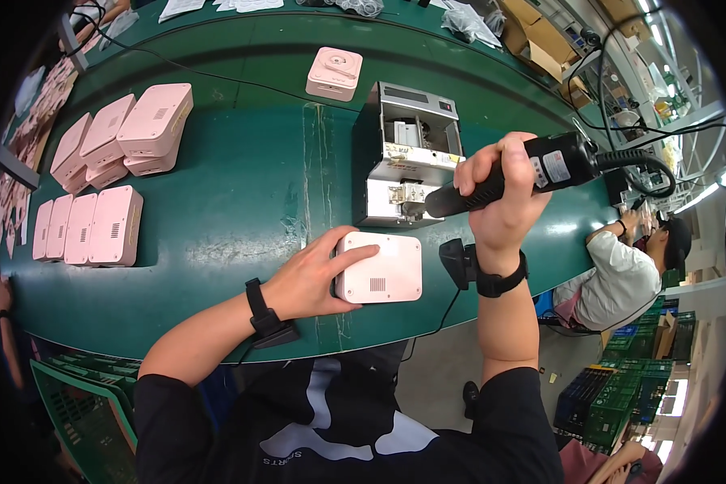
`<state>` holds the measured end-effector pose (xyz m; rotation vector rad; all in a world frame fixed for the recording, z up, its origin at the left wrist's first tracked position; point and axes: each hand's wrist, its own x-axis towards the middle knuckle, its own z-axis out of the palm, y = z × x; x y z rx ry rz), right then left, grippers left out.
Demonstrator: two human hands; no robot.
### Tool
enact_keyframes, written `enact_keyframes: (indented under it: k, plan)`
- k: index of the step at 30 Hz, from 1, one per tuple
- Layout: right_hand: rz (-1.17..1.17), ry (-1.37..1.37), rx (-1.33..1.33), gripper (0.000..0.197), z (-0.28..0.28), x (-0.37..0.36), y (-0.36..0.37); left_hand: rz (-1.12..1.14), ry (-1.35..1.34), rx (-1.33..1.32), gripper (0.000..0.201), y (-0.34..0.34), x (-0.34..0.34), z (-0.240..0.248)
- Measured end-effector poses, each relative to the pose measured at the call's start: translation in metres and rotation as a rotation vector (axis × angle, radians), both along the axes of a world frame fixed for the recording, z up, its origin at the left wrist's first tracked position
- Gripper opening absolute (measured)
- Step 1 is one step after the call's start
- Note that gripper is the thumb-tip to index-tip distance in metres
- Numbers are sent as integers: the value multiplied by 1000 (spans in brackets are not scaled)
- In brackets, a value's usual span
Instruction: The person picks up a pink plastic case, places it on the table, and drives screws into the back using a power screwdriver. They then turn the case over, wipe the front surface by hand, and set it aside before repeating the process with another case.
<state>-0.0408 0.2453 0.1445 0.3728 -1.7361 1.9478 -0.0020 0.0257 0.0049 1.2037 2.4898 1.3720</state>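
On our worktop (226,210) we see the feeder (407,153) behind the near box (391,274), the far box (335,81) off the feeder's back left, other boxes (113,226) farther left.

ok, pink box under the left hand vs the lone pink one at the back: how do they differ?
Face up: the near box shows a slotted vent and small corner dots; the far box shows a round feature.
Contact: the near box has the left hand on it; the far box stands untouched.
Shared: both pale pink with rounded corners.
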Motion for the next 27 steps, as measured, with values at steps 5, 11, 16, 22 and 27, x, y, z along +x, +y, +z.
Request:
enact_keyframes:
  k: [5,11,16,22,27]
  plan:
    - [98,-28,12,17,-3,12,-2,-5,-1,5,84,2,-3,0]
    - [135,-39,-2,19,-14,17,-5,-13,-18,3,85,3,-2,-1]
    - [91,-33,-35,19,-10,16,-4,-2,1,7,86,2,-3,-4]
    - [-11,36,27,20,-2,3,5,2,19,5,85,2,-3,-5]
    - [27,-68,31,20,-3,3,1,12,21,21,84,2,-2,-5]
